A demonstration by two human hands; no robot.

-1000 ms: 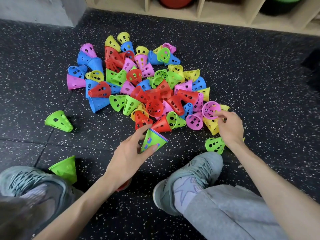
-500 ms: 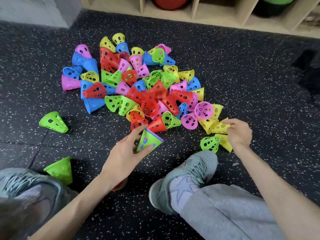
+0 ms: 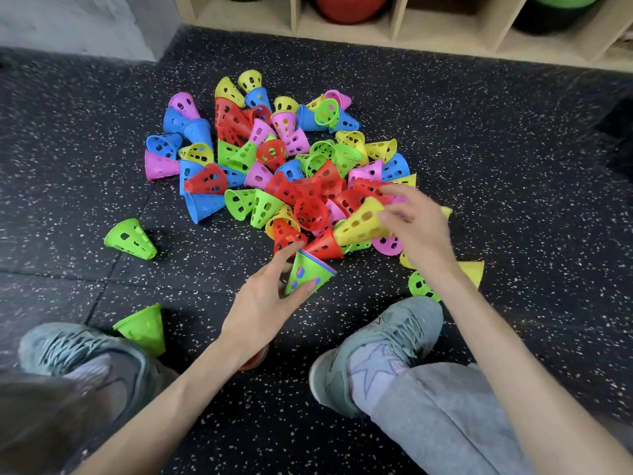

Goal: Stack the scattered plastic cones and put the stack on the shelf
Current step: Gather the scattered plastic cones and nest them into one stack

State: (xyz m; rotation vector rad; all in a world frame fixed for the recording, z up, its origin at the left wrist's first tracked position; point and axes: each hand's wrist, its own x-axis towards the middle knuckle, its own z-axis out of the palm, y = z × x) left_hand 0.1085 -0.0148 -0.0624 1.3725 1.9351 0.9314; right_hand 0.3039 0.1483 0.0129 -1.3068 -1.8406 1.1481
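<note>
Head view: the right hand (image 3: 416, 228) pinches a yellow cone (image 3: 363, 222), wide mouth toward lower left, just up-right of the short stack (image 3: 308, 274) gripped by the left hand (image 3: 263, 303). That stack tilts, its open end facing up-right, so mouths do not yet nest. The remaining cone pile (image 3: 274, 159) sprawls on speckled rubber floor (image 3: 513, 166); the shelf (image 3: 394, 32) runs along the top edge.

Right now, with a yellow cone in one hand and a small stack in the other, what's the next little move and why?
Probably bring the perforated yellow plastic cone, pinched by the right hand, onto the green-topped nested cone stack held by the left hand; the two sit close together.
</note>
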